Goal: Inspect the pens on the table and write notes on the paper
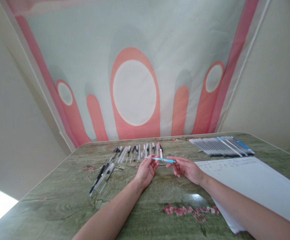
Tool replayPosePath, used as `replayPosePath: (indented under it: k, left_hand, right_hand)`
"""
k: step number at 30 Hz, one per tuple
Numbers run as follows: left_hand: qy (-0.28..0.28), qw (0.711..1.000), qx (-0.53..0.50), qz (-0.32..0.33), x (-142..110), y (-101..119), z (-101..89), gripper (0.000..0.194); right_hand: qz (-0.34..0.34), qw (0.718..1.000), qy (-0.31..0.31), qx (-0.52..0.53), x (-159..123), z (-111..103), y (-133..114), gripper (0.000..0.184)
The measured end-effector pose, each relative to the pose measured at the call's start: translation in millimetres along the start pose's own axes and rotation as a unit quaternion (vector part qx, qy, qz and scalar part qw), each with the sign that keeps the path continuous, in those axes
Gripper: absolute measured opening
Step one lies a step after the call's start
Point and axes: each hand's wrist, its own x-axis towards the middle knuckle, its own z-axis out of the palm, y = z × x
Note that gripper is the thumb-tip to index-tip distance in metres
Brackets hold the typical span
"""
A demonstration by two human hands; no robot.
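Note:
A light blue pen [165,160] lies level between my two hands, above the middle of the table. My left hand [146,170] is closed around its left end, palm turned partly up. At its right end, the thumb and fingers of my right hand [184,169] pinch the tip. Just behind my hands stretches a row of pen parts [126,154]: clear barrels, caps and thin refills. Small pieces near my left fingertips are too blurred to tell apart.
White paper [249,180] with faint writing lies under my right forearm. A row of grey refills or pens [209,147], some blue, sits at the back right. More black and clear pen parts [101,178] lie to the left. A printed cloth [135,93] hangs behind the table.

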Motion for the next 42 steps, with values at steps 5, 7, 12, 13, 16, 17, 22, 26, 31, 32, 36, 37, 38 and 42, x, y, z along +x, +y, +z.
replayPosePath:
  k: [5, 7, 12, 13, 16, 17, 22, 26, 31, 32, 36, 37, 38, 42]
  left_hand:
    - [-0.027, 0.999, 0.017, -0.025, -2, 0, 0.1, 0.017]
    - [-0.032, 0.999, 0.025, -0.030, -2, 0, 0.4, 0.019]
    - [-0.034, 0.998, 0.034, -0.029, -4, 0, 0.8, 0.020]
    - [-0.033, 0.998, 0.034, -0.028, -4, 0, 0.8, 0.019]
    - [-0.028, 0.999, 0.037, -0.028, -5, -1, 0.7, 0.020]
    - [-0.027, 0.998, 0.040, -0.029, -5, -1, 0.9, 0.021]
    - [0.006, 0.999, 0.043, -0.018, -4, -3, 3.4, 0.020]
    - [0.028, 0.999, 0.040, -0.008, -3, -4, 5.4, 0.019]
    - [0.036, 0.998, 0.049, -0.004, -2, -5, 4.9, 0.019]
    - [0.034, 0.998, 0.054, -0.008, -2, -6, 4.8, 0.019]
    - [0.018, 0.997, 0.075, -0.021, -2, -6, 4.9, 0.018]
    - [0.014, 0.996, 0.080, -0.019, -2, -6, 5.2, 0.019]
    - [0.010, 0.996, 0.086, -0.017, -3, -6, 5.8, 0.019]
    - [-0.022, 0.991, 0.130, -0.003, -6, -5, 9.6, 0.031]
  right_hand:
    - [0.007, 0.997, 0.020, 0.069, 1, -4, 0, 0.033]
    - [0.007, 0.996, 0.026, 0.082, 0, -5, 0, 0.032]
    - [0.000, 0.996, 0.034, 0.081, 0, -5, 2, 0.028]
    - [-0.002, 0.996, 0.035, 0.078, 0, -5, 3, 0.026]
    - [-0.016, 0.996, 0.050, 0.079, 1, -6, 4, 0.023]
    - [-0.020, 0.995, 0.055, 0.082, 2, -7, 4, 0.023]
    - [-0.019, 0.993, 0.057, 0.105, 4, -5, 3, 0.025]
    - [-0.008, 0.992, 0.037, 0.120, 4, 0, 1, 0.032]
    - [-0.032, 0.995, 0.045, 0.079, 1, 4, -3, 0.034]
    - [-0.036, 0.996, 0.053, 0.067, 1, 6, -4, 0.036]
    - [-0.049, 0.994, 0.091, 0.023, 1, 17, -7, 0.033]
    - [-0.050, 0.994, 0.098, 0.007, 1, 20, -8, 0.032]
    - [-0.051, 0.993, 0.103, -0.011, 2, 23, -9, 0.031]
    - [-0.099, 0.980, 0.162, -0.060, 5, 24, -25, 0.029]
